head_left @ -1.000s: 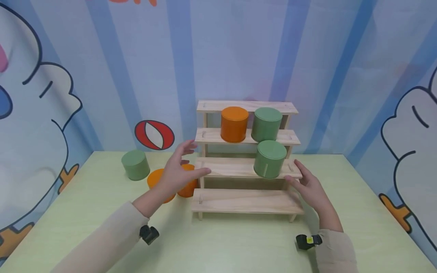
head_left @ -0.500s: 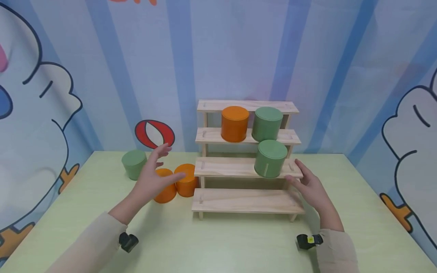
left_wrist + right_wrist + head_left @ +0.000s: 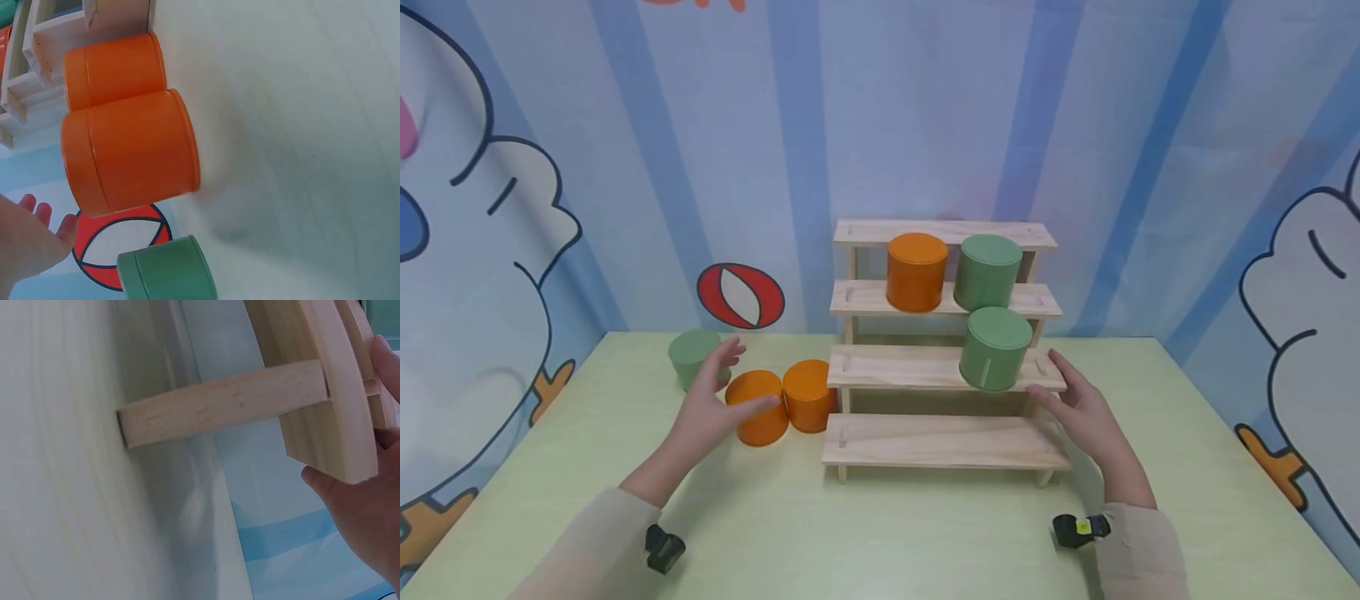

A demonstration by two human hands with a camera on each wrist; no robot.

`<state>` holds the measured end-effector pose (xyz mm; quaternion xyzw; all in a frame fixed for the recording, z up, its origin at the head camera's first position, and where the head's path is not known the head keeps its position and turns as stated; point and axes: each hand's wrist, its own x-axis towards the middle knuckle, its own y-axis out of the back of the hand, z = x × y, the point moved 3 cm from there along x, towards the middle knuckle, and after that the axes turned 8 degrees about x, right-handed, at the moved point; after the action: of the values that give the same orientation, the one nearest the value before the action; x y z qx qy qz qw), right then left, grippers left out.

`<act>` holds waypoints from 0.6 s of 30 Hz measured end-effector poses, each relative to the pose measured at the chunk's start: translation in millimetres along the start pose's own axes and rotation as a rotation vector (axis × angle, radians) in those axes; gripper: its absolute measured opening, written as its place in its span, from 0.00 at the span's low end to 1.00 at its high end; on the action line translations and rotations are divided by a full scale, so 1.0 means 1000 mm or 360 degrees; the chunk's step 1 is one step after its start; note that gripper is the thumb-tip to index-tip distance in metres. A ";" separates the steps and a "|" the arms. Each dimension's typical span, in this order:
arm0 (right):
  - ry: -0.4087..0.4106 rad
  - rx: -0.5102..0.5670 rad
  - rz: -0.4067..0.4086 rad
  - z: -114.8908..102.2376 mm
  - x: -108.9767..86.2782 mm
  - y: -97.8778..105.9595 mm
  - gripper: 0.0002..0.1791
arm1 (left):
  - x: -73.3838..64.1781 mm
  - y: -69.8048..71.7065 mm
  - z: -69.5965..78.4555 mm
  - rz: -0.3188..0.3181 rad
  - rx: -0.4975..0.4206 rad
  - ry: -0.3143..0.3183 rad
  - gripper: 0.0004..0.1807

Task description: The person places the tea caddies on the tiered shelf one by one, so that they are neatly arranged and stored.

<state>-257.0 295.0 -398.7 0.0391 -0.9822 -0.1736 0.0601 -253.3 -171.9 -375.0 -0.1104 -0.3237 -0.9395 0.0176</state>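
Note:
In the head view my left hand (image 3: pixel 700 414) hovers with fingers spread, thumb over an orange canister (image 3: pixel 765 417). It holds nothing. A second orange canister (image 3: pixel 809 398) stands right against the first, beside the shelf. Behind the fingers is a green canister (image 3: pixel 688 354), partly covered. My right hand (image 3: pixel 1088 417) grips the right end of a tier of the stepped wooden shelf (image 3: pixel 895 367), thumb and fingers around the board's end. That tier bears a green canister (image 3: pixel 996 354). One tier higher stand an orange canister (image 3: pixel 916 275) and another green canister (image 3: pixel 987 271).
The pale table (image 3: pixel 887 533) ends at a striped blue backdrop (image 3: pixel 910 108) with printed cartoon figures. The shelf's lowest tier (image 3: pixel 943 440) and top tier (image 3: pixel 940 232) bear nothing. A small black camera sits on each sleeve.
My left hand has moved left and down, away from the shelf, to over the orange canisters at the left. The right hand and shelf hardly moved.

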 end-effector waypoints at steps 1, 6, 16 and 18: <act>0.0001 0.0002 0.0000 0.000 0.000 0.000 0.44 | 0.000 0.000 -0.002 -0.0002 0.0004 0.0011 0.50; -0.0005 -0.0001 0.0004 0.000 0.000 0.000 0.44 | 0.000 0.000 -0.011 -0.0018 0.0010 0.0051 0.51; -0.0006 -0.0008 0.0004 0.002 0.000 0.001 0.44 | 0.004 -0.006 -0.030 -0.0083 0.0007 0.0133 0.54; -0.0002 -0.0005 0.0002 0.002 0.001 0.001 0.44 | 0.005 -0.008 -0.032 -0.0097 0.0001 0.0152 0.54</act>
<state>-257.9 296.7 -400.6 0.0382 -0.9820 -0.1753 0.0596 -265.0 -185.1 -402.8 -0.0554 -0.3261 -0.9437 0.0045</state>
